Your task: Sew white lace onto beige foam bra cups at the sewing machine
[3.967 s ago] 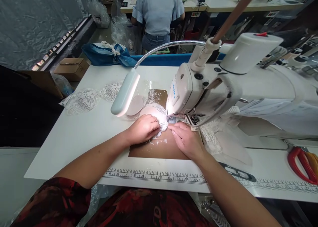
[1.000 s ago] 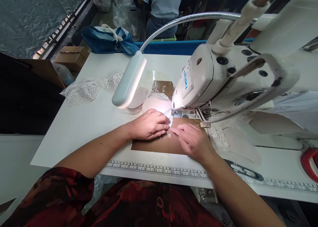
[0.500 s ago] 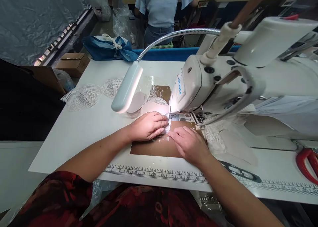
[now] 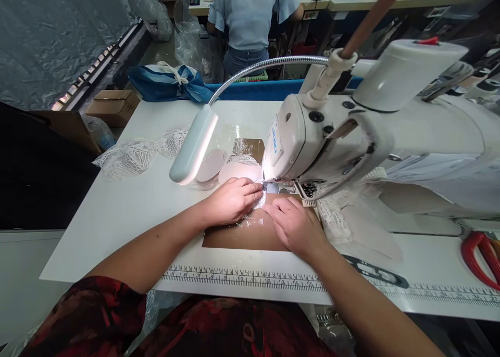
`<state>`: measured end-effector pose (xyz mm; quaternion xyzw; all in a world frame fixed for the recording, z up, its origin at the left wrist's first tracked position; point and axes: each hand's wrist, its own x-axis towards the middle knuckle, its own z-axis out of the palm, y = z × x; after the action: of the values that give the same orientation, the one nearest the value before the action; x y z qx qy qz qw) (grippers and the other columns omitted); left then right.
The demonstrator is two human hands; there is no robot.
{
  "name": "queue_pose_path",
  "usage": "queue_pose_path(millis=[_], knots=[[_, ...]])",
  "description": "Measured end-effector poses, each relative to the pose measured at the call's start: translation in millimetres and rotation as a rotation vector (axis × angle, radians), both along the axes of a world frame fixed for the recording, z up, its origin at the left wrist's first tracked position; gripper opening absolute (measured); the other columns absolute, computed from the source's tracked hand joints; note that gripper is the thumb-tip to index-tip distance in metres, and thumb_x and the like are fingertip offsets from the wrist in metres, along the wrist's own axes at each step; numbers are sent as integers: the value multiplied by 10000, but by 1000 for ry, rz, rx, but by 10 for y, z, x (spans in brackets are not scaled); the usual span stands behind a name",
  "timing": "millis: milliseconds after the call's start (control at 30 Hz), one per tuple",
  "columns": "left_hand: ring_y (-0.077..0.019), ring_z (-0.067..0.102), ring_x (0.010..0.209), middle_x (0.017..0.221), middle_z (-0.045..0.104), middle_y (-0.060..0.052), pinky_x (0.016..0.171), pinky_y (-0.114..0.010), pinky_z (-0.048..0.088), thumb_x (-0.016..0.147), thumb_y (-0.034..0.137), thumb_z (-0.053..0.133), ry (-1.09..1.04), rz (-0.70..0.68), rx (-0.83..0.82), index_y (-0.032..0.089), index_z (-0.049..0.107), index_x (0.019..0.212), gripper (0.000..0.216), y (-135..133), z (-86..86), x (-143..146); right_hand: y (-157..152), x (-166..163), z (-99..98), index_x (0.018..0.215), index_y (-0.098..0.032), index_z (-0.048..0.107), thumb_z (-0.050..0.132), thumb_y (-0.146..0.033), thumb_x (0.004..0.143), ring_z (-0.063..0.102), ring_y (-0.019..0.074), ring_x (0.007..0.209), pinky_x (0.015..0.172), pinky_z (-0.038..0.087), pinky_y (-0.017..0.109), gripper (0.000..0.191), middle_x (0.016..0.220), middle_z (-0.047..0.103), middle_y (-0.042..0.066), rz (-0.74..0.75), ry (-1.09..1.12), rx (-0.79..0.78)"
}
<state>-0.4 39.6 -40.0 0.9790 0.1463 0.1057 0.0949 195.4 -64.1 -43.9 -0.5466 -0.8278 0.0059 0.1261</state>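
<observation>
Your left hand [image 4: 234, 202] rests on lace-edged cup [image 4: 239, 171], which lies just ahead, likely steadying it against sewing machine [image 4: 291, 133]; right hand [image 4: 299, 225], curled beside near edge, perhaps guides. Can't tell either grip.

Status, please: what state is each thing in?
White JUKI sewing machine: running or not, can't tell.
Pale pink fabric cup with white lace: at the machine's head, partly covered.
Left hand: palm down on the lace.
Right hand: curled, fingertips by the lace.
Slim pale-blue lamp: lit.
Blue cloth bundle: tied with white cord.
Brown cardboard box: closed.
Red-handled scissors: cut off, can't tell.
</observation>
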Motion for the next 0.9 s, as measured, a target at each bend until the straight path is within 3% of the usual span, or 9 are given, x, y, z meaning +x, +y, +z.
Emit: queue_pose_path(millis=[367, 667, 900], knots=[[-255, 511, 1145, 1307, 597, -105, 906, -405, 399, 969, 212, 420, 2, 35, 42, 169, 590, 1246, 328, 70, 7, -22, 79, -93, 25, 1117, -232, 656, 463, -56, 809, 510, 192, 720, 530, 262, 306, 404, 806, 625, 74, -202, -35, -17], [-270, 526, 1087, 1261, 615, -120, 882, -412, 384, 983, 283, 380, 5, 102, 66, 161, 603, 1229, 354, 65, 49, 3, 67, -32, -15, 1175, -248, 651, 455, -95, 841, 481, 160, 633, 523, 278, 291, 416, 817, 631, 49, -180, 40, 21], [-322, 470, 1171, 1243, 592, -152, 872, -436, 370, 958, 382, 412, 65, 177, 128, 157, 564, 1253, 401, 45, 80, -1, 65, -12, -24, 1184, -263, 649, 443, -123, 867, 512, 159, 663, 553, 331, 277, 403, 858, 639, 37, -154, 94, 20]])
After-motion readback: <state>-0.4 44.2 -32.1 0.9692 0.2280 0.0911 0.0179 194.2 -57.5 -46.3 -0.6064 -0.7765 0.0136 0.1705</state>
